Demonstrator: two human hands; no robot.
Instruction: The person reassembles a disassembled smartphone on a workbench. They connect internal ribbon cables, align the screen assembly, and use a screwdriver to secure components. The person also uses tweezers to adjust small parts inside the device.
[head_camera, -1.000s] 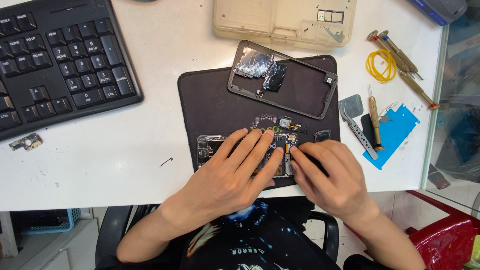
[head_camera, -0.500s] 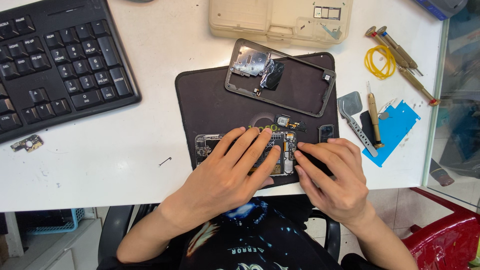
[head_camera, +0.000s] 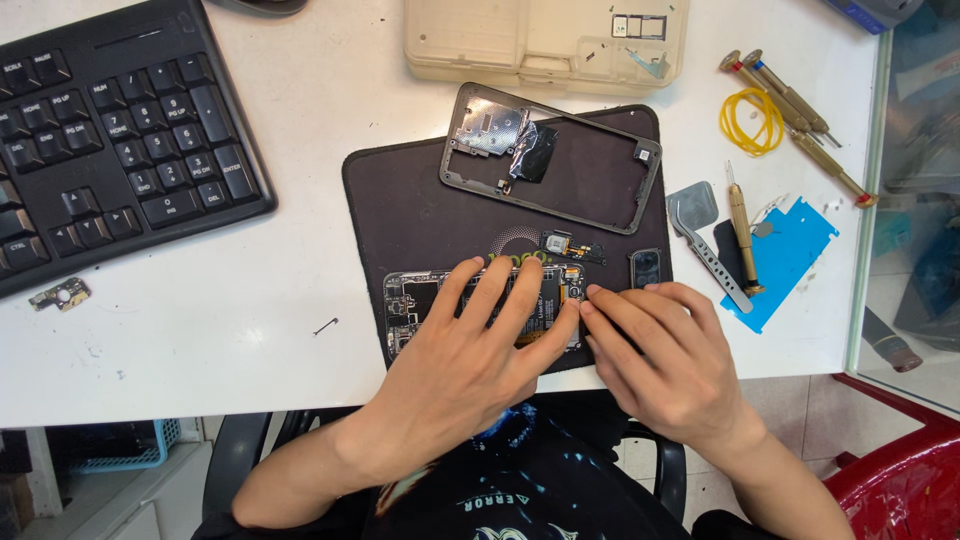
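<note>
Black mat (head_camera: 400, 215) — both hands pin the opened phone (head_camera: 412, 300): left hand (head_camera: 478, 345) flat, right hand (head_camera: 668, 352) fingertips pressing its edge. Seating step; next needs even pressure.

Both hands flat on opened phone (head_camera: 420, 300) on dark mat (head_camera: 400, 200): left hand (head_camera: 470, 350) covers its middle, right hand (head_camera: 665, 355) at its right end. Phone frame (head_camera: 550, 195) above, keyboard (head_camera: 110, 130) at left.

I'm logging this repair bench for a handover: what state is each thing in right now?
Opened phone: back off, flat under both hands.
Left hand: spread flat on it.
Right hand: fingertips on its right end.
Phone frame: detached, lying apart.
Plastic case: closed.
</note>
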